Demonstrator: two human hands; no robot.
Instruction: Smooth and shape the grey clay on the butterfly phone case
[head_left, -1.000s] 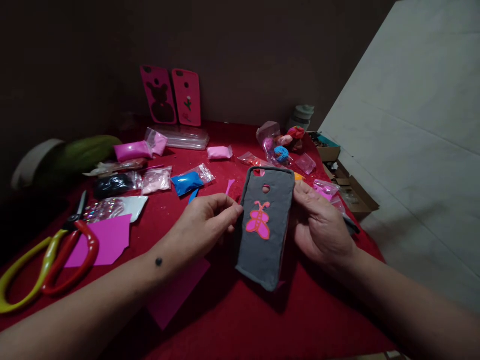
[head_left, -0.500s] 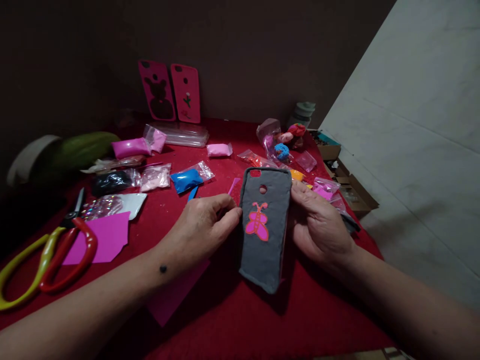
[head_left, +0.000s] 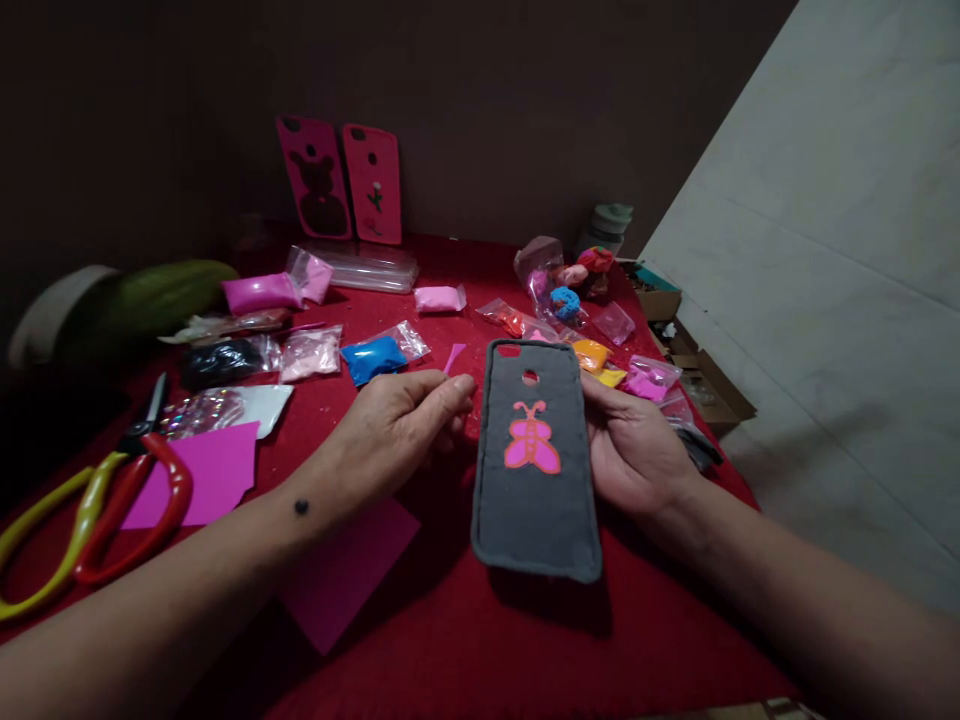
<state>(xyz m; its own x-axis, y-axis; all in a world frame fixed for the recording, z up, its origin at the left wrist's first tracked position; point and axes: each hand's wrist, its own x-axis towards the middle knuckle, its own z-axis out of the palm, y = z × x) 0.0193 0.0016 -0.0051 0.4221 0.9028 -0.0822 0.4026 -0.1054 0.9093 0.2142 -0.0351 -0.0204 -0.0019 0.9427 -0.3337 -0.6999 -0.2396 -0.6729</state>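
A dark grey phone case (head_left: 536,520) with a raised edge is held up over the table, its back facing me. On it is a pink butterfly (head_left: 532,445) outlined in orange-red. My right hand (head_left: 637,445) grips the case along its right edge, with the fingers partly hidden behind it. Just left of the case and apart from it, my left hand (head_left: 401,420) is closed, thumb pressed towards the forefinger. Whether anything small lies in that pinch is hidden. Beyond the left fingertips is a small pink stick-like tool (head_left: 454,358). Pink sheet material (head_left: 349,580) lies beneath the left wrist.
Red-and-yellow-handled scissors (head_left: 135,490) lie at left beside another pink sheet (head_left: 217,475). Bags of coloured clay, including a blue one (head_left: 375,358) and an orange one (head_left: 591,353), spread across the red cloth (head_left: 660,640). Two decorated pink cases (head_left: 373,185) lean against the back wall.
My left hand has come off the case's left edge and moved slightly up and left. The case has turned to face me more squarely, still in my right hand.
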